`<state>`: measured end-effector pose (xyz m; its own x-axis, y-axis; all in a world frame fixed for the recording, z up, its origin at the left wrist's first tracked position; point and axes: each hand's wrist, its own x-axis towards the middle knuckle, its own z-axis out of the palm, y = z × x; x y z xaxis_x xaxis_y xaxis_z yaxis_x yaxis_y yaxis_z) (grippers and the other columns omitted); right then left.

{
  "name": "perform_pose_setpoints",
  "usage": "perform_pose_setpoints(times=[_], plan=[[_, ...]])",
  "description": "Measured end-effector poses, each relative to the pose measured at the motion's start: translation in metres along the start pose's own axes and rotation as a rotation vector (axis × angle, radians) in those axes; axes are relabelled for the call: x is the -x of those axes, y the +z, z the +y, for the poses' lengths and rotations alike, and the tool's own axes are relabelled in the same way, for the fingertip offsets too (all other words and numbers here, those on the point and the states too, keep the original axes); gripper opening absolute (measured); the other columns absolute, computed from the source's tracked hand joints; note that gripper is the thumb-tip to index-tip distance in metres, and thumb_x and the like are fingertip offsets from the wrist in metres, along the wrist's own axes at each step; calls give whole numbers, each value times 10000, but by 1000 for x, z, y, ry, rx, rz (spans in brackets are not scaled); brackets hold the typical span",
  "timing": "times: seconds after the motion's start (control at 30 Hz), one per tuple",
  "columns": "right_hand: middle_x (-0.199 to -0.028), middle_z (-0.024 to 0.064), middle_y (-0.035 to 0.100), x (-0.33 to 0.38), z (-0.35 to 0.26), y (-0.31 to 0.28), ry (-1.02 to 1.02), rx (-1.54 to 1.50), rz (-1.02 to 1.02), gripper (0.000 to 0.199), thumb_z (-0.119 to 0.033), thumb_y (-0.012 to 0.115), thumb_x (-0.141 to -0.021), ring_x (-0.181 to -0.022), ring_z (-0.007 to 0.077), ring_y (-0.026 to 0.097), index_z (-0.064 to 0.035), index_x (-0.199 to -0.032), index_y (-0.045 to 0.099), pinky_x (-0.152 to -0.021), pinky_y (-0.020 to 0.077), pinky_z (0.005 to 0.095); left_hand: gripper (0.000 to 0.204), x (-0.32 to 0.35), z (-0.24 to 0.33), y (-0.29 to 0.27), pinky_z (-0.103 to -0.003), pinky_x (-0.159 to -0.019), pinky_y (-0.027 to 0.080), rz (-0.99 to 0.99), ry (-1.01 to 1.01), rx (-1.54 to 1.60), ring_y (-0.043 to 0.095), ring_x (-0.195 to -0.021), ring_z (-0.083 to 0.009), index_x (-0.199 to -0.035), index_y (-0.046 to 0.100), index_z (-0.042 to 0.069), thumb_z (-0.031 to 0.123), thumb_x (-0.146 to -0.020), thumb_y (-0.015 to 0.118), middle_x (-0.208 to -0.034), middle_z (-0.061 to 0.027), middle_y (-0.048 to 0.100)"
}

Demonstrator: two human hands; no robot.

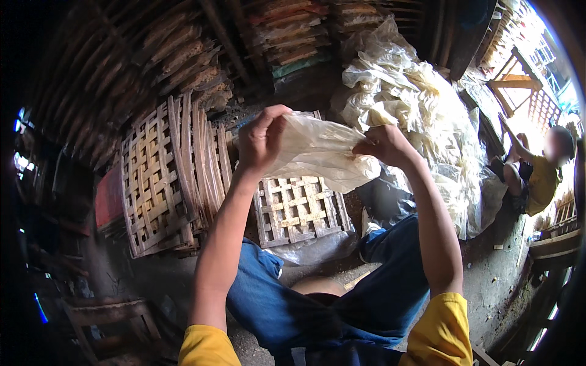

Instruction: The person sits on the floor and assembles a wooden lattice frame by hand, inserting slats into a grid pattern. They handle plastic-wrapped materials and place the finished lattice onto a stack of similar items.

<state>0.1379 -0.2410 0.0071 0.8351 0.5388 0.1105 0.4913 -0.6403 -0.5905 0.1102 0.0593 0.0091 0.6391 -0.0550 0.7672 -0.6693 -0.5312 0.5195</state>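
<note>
A thin, cloudy plastic sheet (320,145) is stretched between my two raised hands. My left hand (262,139) is closed on its left edge, fingers curled inward. On the opposite edge, my right hand (387,146) pinches the sheet between thumb and fingers. Beneath the sheet, a woven bamboo tray (297,207) lies in front of my knees, its far part covered by the plastic. A large heap of crumpled, whitish plastic sheets (421,116) rises behind my right hand.
More woven bamboo trays (149,183) lean on edge in a row at the left. Stacked layers (290,36) fill shelves at the back. A person in a yellow shirt (540,180) sits at the far right. A wooden frame (116,323) stands at the lower left.
</note>
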Motion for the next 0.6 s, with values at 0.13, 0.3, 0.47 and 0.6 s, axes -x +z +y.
perform_pose_setpoints(times=[0.13, 0.3, 0.47, 0.6], plan=[[-875, 136, 717, 6, 10, -3, -1, 23, 14, 306, -345, 795, -805, -802, 309, 671, -82, -960, 772, -744, 519, 397, 110, 1, -13, -6, -223, -588, 438, 19, -61, -9, 531, -629, -67, -1079, 663, 101, 159, -999, 614, -733, -5, 608], [-921, 105, 727, 14, 15, -7, 115, -84, 70, 299, -337, 781, -835, -863, 249, 672, -68, -962, 760, -806, 519, 366, 114, 0, -12, -4, -227, -621, 464, 90, -27, -26, 576, -669, -76, -1088, 658, 98, 146, -997, 610, -791, -15, 662], [-884, 77, 719, 24, 7, -20, 205, -119, 91, 241, -271, 747, -884, -865, 178, 661, -46, -964, 713, -825, 508, 333, 130, -5, -27, -6, -228, -632, 471, 160, 10, -69, 577, -682, -68, -1112, 649, 97, 119, -991, 607, -797, -16, 665], [-882, 107, 711, 29, 0, -28, 211, -43, 295, 201, -227, 719, -907, -841, 229, 677, -41, -975, 688, -768, 521, 362, 150, -4, -27, -15, -233, -729, 465, 139, -246, -96, 570, -797, -72, -1131, 654, 81, 111, -997, 593, -897, -4, 659]])
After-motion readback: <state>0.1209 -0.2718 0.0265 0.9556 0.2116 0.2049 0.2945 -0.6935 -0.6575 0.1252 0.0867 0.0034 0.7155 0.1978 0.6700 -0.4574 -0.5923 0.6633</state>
